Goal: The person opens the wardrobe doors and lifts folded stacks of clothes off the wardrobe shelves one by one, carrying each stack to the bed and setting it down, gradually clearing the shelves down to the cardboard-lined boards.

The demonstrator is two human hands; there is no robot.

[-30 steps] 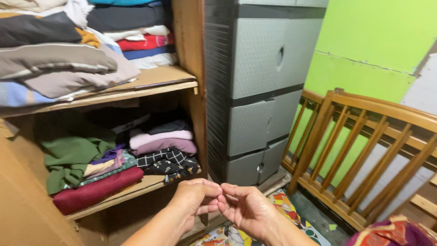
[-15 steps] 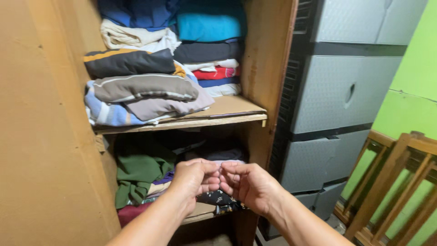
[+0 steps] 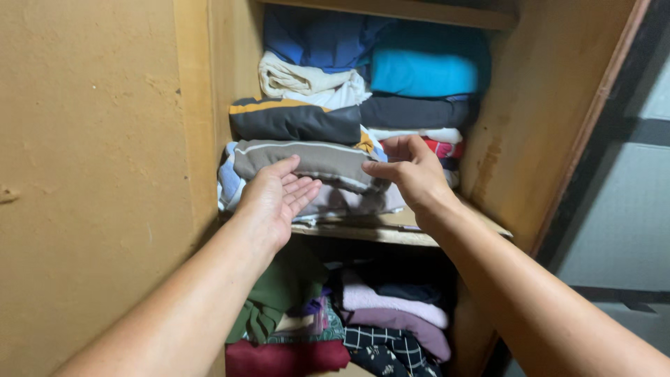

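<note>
Risen from the lower shelf, parted. Left hand open, palm up, under the grey garment on the shelf; right hand open, seemingly touching its edge. Reaching stage; next calls for gripping both ends.

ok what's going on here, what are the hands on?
A person is reaching with both bare hands into a wooden wardrobe. The left hand and right hand are open at the grey folded garment with a pale stripe, near the bottom of the left stack on the upper shelf. Neither hand grips anything yet. More folded clothes sit above it, including a turquoise piece, and others fill the shelf below.
</note>
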